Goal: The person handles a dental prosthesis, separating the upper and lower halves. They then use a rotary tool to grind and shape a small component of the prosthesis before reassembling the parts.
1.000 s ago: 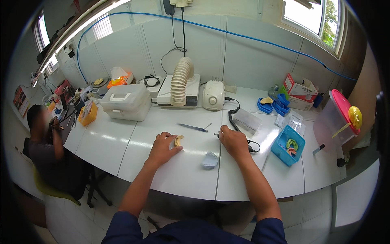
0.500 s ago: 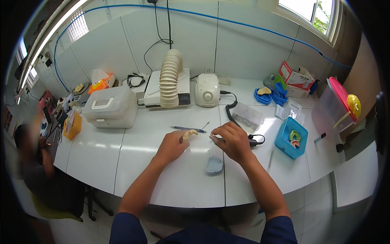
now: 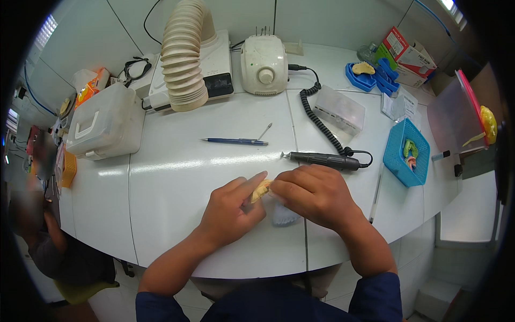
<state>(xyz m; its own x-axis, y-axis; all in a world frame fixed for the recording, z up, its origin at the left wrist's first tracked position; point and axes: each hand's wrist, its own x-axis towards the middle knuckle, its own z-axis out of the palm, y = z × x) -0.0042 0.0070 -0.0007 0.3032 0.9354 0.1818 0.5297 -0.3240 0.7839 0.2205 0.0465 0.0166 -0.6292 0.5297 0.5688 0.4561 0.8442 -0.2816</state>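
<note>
My left hand (image 3: 228, 212) is closed round a small yellowish dental cast (image 3: 260, 191), gripping it between thumb and fingers. Against the other side of that cast, my right hand (image 3: 316, 194) has its fingertips pinched together; whatever lies inside the pinch is hidden. A light blue-grey piece with a jagged edge (image 3: 286, 216) rests on the table under my right hand, partly covered by it. Just beyond both hands lies a black rotary handpiece (image 3: 324, 160) with a small bur at its tip. Farther off are a blue mechanical pencil (image 3: 234, 141) and a small loose bur (image 3: 265, 130).
A coiled cord (image 3: 316, 115) links the handpiece to a white control box (image 3: 264, 64). Left of it stands a suction unit with a ribbed hose (image 3: 185, 59). A toolbox (image 3: 104, 121) sits at left, a blue basket (image 3: 407, 153) at right. Another person (image 3: 45, 241) sits far left.
Both hands have come together, and my right fingertips now meet the cast. The whole view has shifted closer to the table. The blue-grey piece has become partly covered.
</note>
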